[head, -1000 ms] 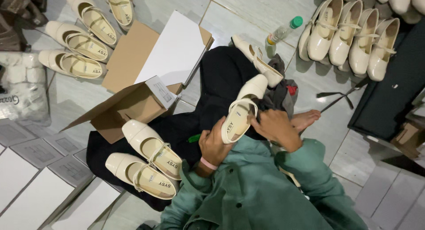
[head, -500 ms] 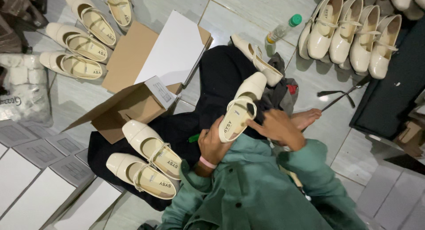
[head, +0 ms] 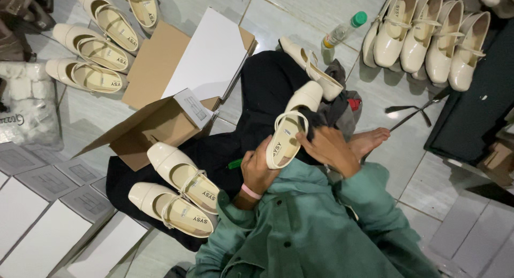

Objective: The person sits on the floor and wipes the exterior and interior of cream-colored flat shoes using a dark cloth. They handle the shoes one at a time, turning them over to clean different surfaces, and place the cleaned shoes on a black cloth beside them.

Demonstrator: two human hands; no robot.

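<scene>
The cream shoe (head: 289, 129) has tilted slightly more upright.

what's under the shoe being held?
The cream shoe is gripped at the heel by the left hand; the right hand holds a dark cloth against its side. Beneath is black fabric over the lap. The sole is hidden.

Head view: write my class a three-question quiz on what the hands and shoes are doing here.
1. True or false: the left hand grips the heel end of the cream strap shoe.
2. What does the right hand press against that shoe: A a dark cloth, B a brush, C a box lid?
3. How many cream shoes rest on the lap?

Key: 1 true; 2 A; 3 two.
</scene>
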